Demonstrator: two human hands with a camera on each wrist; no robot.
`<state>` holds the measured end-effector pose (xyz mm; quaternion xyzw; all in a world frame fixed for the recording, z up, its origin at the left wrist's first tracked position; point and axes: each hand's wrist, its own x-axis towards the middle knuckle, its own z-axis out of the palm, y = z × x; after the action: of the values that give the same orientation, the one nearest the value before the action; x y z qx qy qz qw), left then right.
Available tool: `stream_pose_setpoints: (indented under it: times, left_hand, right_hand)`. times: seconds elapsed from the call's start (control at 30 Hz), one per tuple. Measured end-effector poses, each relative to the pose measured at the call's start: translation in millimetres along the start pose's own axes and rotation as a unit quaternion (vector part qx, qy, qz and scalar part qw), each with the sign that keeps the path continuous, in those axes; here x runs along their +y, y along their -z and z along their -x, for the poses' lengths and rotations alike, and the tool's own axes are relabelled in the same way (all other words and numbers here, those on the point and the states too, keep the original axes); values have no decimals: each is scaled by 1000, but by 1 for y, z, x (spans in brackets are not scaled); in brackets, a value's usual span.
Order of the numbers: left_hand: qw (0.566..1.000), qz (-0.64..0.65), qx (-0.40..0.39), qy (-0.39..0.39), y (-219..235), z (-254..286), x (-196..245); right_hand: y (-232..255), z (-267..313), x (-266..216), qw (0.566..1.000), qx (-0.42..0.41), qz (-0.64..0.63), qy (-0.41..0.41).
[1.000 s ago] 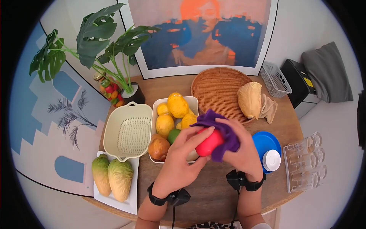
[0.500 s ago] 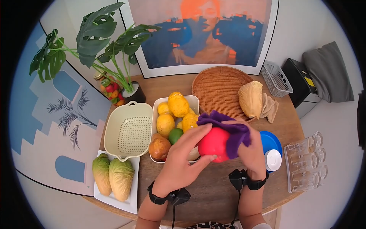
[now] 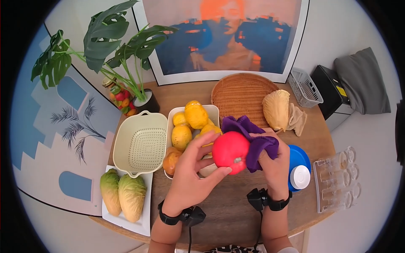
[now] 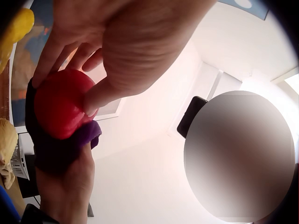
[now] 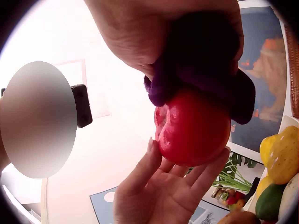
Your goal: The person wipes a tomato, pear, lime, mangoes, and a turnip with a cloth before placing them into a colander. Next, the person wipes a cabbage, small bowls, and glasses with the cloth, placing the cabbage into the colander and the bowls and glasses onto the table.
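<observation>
The left hand (image 3: 192, 179) holds a red tomato (image 3: 230, 152) between thumb and fingers, its stem scar facing the head camera. The right hand (image 3: 274, 164) grips a purple cloth (image 3: 262, 148) against the tomato's right side. In the left wrist view the left thumb presses on the tomato (image 4: 63, 103), with the cloth (image 4: 60, 151) under it. In the right wrist view the right hand (image 5: 154, 28) bunches the cloth (image 5: 201, 70) over the tomato (image 5: 194, 128), and the left hand (image 5: 163, 191) supports it from the other side.
Behind the left hand stands a white bin (image 3: 169, 126) of yellow fruit (image 3: 196, 116). Left are a pale basket (image 3: 141, 143) and cabbages (image 3: 132, 198) on a white plate (image 3: 147, 211). A wicker tray (image 3: 236, 95), blue plate (image 3: 300, 157), white lid (image 3: 300, 177) and glasses (image 3: 337, 181) lie beyond.
The tomato has turned in the left hand, so its stem scar now shows. The cloth shifted to the tomato's right side, and the right hand moved slightly right from its earliest position.
</observation>
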<state>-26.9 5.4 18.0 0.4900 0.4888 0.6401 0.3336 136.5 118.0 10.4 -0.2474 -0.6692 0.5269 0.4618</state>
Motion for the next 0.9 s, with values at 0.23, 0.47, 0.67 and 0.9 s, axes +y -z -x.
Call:
stream_pose_setpoints:
  times: [0.23, 0.47, 0.67, 0.9]
  left_hand:
    - [996, -72, -58, -18, -10, -1, 2]
    - [990, -109, -93, -13, -1, 0, 8]
    - [994, -75, -80, -8, -4, 4, 8]
    - [983, -141, -54, -102, 3, 0, 3]
  right_hand:
    - [-7, -3, -4, 999, -29, 41, 19]
    - [3, -3, -6, 994, -74, 75, 20]
    - [16, -6, -10, 987, -138, 69, 38]
    - [6, 1, -8, 988, -155, 6, -21]
